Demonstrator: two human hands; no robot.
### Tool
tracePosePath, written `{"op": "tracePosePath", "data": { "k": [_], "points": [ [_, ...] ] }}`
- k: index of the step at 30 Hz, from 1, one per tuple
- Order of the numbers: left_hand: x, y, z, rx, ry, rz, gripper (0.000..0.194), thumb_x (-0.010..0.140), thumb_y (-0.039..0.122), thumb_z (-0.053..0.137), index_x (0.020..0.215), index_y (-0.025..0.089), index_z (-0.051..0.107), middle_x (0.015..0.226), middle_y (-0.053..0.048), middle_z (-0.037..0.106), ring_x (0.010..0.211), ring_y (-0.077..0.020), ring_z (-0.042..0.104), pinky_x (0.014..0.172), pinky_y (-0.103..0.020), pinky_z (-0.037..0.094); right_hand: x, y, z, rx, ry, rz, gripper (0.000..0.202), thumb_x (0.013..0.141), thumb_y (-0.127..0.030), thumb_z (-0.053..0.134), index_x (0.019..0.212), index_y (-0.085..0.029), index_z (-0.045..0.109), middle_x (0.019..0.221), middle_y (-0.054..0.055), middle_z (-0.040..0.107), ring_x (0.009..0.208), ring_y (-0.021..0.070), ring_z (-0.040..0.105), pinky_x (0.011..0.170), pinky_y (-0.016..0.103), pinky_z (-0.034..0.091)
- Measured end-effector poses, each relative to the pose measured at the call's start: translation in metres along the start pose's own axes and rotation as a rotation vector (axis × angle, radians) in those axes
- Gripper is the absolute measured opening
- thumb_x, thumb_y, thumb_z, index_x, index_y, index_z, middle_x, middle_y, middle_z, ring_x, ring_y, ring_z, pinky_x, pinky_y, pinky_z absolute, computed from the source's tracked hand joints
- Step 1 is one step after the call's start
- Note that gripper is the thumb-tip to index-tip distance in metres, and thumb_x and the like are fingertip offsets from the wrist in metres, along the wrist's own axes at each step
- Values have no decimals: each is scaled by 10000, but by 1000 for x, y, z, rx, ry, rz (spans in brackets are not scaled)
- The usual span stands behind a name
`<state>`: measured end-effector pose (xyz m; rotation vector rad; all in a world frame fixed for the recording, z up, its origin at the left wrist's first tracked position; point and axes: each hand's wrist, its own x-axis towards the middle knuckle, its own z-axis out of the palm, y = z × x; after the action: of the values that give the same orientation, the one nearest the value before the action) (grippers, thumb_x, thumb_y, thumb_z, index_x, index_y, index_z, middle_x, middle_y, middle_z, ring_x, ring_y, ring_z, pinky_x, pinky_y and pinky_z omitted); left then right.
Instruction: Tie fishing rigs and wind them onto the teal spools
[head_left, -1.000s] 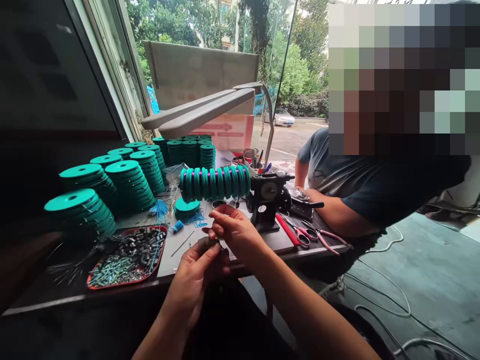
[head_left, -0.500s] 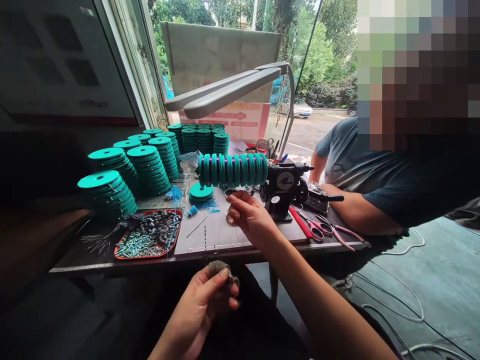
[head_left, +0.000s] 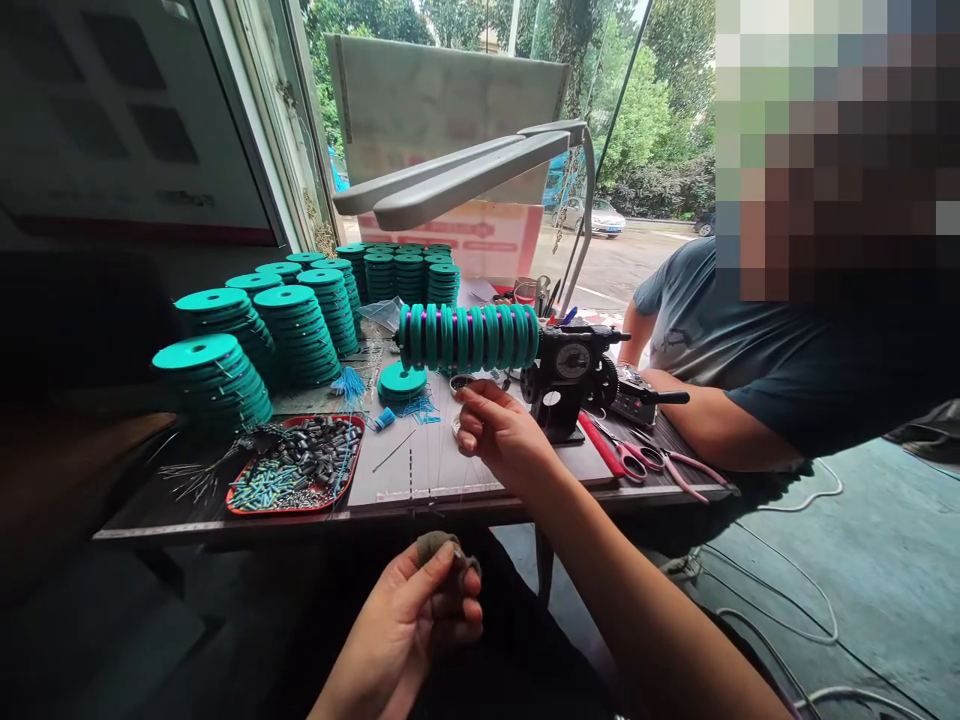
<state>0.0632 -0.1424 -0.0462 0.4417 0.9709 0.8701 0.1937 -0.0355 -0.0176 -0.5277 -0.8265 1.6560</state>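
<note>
My left hand (head_left: 420, 610) is low, in front of the table edge. Its thumb and fingers are closed on a small grey-brown cloth (head_left: 437, 545). Just below the winding machine's row of green spools (head_left: 469, 338), my right hand (head_left: 499, 430) holds its thumb and index finger pinched together; anything between them is too fine to make out. Those spools sit side by side on the shaft of a black hand-cranked winder (head_left: 566, 375), with purple showing between some of them. Faint thin lines hang over the white board (head_left: 450, 480) beneath my right hand.
Stacks of green spools (head_left: 296, 330) stand at the back left. A red tray (head_left: 296, 465) of small black and blue-green parts lies at the left. Scissors (head_left: 630, 455) and pliers (head_left: 682, 470) rest right. A lamp (head_left: 465, 180) arches overhead. A co-worker's arm (head_left: 712, 420) leans on the right side.
My left hand has shifted slightly to the right, still with the cloth. My right hand keeps its pinch almost in place. The view has moved slightly.
</note>
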Motion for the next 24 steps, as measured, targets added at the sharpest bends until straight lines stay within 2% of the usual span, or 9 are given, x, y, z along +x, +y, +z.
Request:
{"op": "tracePosePath", "data": {
  "k": [15, 24],
  "points": [
    [-5, -2, 0, -44, 61, -64, 157, 624, 246, 734, 702, 146, 641, 630, -52, 682, 529, -129, 607, 545, -238, 496, 0, -1, 2, -7, 24, -13, 230, 649, -290, 680, 680, -185, 478, 429, -100, 365, 385, 46, 377, 413, 179, 293],
    [-7, -5, -4, -58, 43, -70, 167, 611, 255, 746, 700, 147, 657, 618, -48, 690, 517, -127, 612, 529, -222, 487, 2, -1, 1, 11, 20, -14, 219, 655, -282, 680, 679, -177, 489, 429, -98, 367, 389, 44, 381, 413, 173, 295]
  ]
}}
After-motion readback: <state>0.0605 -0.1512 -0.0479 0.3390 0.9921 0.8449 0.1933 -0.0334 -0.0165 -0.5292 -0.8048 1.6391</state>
